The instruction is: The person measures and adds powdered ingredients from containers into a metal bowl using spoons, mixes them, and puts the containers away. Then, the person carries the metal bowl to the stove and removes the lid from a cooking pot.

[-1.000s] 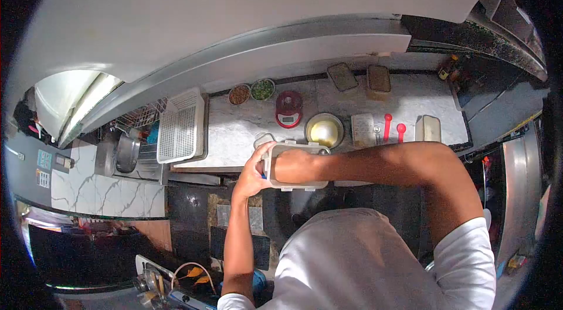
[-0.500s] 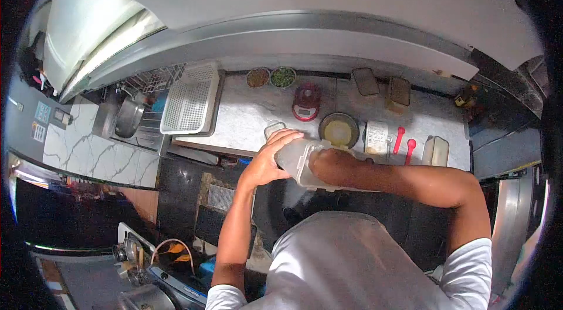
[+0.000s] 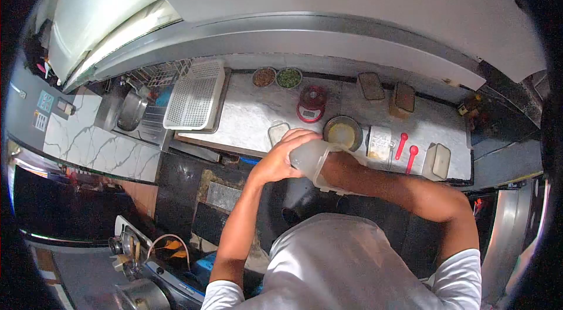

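My left hand is wrapped round the base end of a translucent plastic container, which lies tipped on its side above the counter's front edge. Its mouth faces right, and my right hand is reaching inside. The fingers of that hand are hidden within the container, so what they hold cannot be seen. Just beyond the container's mouth sits a round dark-rimmed bowl with something pale yellow in it. A clear rectangular lid or tray lies on the counter beside my left hand, partly covered by it.
A red kitchen scale, a bowl of chopped greens and a bowl of brown bits stand behind. Rightward are a white tub, red measuring spoons and rectangular containers. A white basket is left.
The container has shifted right, closer to the bowl, with my left hand still round its base. My right hand remains inside it. The whole view has turned slightly.
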A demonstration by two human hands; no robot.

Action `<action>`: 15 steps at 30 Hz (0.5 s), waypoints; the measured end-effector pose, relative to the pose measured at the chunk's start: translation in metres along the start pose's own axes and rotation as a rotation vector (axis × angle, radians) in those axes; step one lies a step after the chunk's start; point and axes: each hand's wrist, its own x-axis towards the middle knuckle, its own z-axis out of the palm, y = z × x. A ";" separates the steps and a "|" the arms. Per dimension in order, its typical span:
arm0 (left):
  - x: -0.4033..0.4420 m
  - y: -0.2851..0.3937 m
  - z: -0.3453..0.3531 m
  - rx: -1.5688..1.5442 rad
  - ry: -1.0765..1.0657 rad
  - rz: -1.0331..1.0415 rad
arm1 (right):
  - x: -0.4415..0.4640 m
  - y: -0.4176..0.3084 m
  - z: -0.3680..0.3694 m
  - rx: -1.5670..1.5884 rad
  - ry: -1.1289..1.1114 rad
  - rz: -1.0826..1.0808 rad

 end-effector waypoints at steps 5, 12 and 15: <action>-0.004 -0.002 0.002 0.013 -0.024 -0.024 | 0.012 0.003 0.025 0.408 0.300 -0.089; -0.012 -0.006 0.005 -0.053 -0.071 -0.080 | 0.009 0.004 0.026 0.505 0.386 -0.267; -0.017 -0.017 0.005 -0.096 -0.084 -0.146 | -0.016 -0.002 -0.037 0.290 -0.156 -0.150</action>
